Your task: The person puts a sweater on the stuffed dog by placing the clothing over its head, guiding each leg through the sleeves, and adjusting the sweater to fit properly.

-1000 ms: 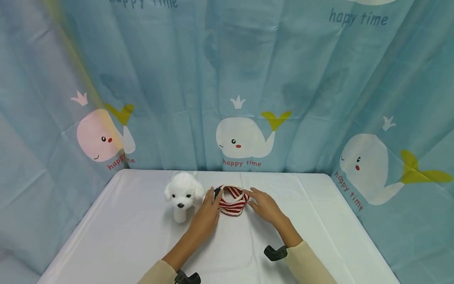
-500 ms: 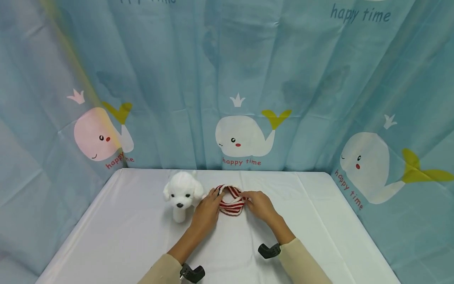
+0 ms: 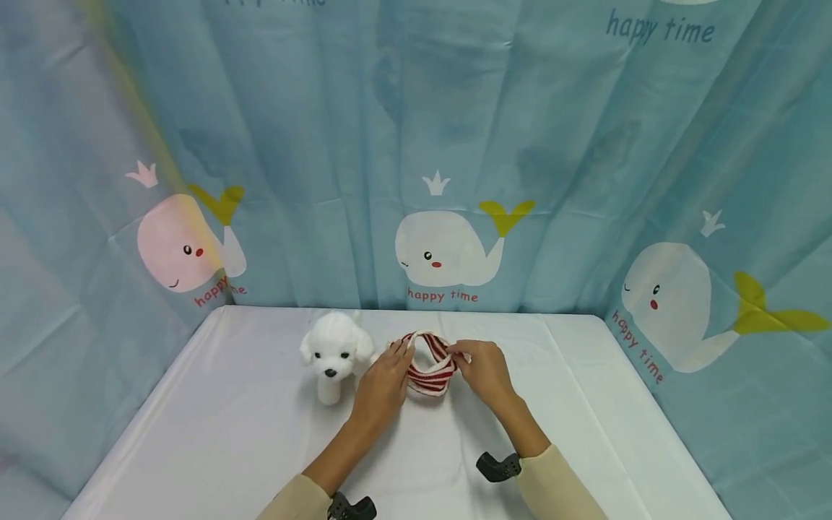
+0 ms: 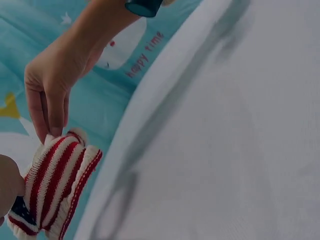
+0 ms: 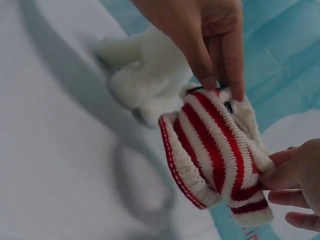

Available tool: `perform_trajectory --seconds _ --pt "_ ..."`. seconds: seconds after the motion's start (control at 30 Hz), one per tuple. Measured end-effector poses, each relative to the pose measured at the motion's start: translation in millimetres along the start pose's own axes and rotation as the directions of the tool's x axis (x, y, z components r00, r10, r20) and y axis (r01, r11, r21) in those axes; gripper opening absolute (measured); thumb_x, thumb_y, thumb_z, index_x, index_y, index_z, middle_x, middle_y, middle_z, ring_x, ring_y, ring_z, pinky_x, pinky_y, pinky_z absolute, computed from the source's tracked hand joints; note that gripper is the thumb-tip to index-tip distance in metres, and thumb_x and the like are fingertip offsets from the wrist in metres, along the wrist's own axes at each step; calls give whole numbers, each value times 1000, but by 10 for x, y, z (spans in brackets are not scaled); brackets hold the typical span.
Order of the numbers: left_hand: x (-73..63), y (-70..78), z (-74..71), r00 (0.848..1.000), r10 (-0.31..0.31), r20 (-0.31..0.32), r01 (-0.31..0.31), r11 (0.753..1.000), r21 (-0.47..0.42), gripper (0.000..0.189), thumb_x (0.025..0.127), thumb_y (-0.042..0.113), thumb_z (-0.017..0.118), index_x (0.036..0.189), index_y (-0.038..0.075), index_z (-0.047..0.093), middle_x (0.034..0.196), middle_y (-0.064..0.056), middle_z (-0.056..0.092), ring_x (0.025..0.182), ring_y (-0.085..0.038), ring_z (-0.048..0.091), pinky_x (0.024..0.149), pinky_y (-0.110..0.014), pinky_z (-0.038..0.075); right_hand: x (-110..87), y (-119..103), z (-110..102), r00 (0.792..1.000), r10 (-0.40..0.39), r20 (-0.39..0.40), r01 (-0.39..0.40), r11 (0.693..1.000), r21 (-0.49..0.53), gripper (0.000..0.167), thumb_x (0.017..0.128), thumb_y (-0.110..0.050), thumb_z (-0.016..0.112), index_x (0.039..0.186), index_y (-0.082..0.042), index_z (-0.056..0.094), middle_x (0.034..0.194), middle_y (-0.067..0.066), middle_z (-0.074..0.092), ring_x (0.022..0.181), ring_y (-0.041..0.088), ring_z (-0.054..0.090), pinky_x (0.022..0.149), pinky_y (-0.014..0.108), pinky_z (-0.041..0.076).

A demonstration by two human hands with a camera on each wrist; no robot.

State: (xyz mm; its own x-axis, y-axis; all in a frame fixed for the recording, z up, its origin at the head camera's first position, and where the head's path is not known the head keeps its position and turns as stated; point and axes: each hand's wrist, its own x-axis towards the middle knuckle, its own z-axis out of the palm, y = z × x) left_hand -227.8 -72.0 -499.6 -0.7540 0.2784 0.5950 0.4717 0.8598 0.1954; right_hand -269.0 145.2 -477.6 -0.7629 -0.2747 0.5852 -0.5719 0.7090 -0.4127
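Note:
A small knitted sweater (image 3: 431, 377) with red and white stripes is held between both hands, its neck or hem opening facing up in the head view. On its left side my left hand (image 3: 383, 375) pinches the edge, thumb against fingers in the right wrist view. Opposite, my right hand (image 3: 486, 370) pinches the sleeve end. The left wrist view shows a navy patch with white dots on the sweater (image 4: 57, 180), partly covered by the left hand (image 4: 7, 185). A shadow lies below the sweater (image 5: 215, 145) in the right wrist view.
A white plush dog (image 3: 336, 347) stands just left of the left hand, facing forward. A white cloth covers the table (image 3: 214, 433). Behind and at both sides hangs a blue curtain (image 3: 312, 144) printed with whales. Black devices (image 3: 499, 468) are strapped on both wrists.
My right hand has gone from touching the sweater's right side with extended fingers to pinching it. The sweater has shifted slightly right and up, and my left hand now covers its navy patch.

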Motion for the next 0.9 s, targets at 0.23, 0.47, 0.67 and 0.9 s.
perform_trajectory --seconds 0.23,0.47,0.67,0.9 --pt "6 176 -446 998 14 -64 -16 999 -31 51 88 4 78 136 2 63 139 -15 61 133 -29 55 106 -42 46 103 -271 -322 993 -99 -65 102 994 44 16 81 5 82 94 -6 82 92 5 78 84 18 74 69 36 59" --pt "15 236 -852 988 9 -153 -15 999 -38 55 83 0 82 135 0 64 136 -16 63 131 -32 57 109 -46 43 244 -501 -496 977 -184 -109 194 978 78 19 80 4 83 95 -6 81 94 4 78 86 16 73 68 34 58" --pt "-13 176 -1130 980 -28 -195 18 998 -57 56 83 -2 81 136 -2 62 138 -18 60 132 -33 55 110 -47 40 385 -741 -488 964 -234 -126 251 958 138 19 80 6 82 96 -4 81 94 5 78 86 17 73 72 34 59" --pt "-73 -41 -1353 967 -49 -250 51 999 0 57 83 -2 81 136 -4 61 140 -20 58 133 -35 54 109 -53 40 586 -1026 -354 964 -250 -92 262 952 159 16 85 3 79 98 -4 80 96 5 78 89 18 73 72 33 59"
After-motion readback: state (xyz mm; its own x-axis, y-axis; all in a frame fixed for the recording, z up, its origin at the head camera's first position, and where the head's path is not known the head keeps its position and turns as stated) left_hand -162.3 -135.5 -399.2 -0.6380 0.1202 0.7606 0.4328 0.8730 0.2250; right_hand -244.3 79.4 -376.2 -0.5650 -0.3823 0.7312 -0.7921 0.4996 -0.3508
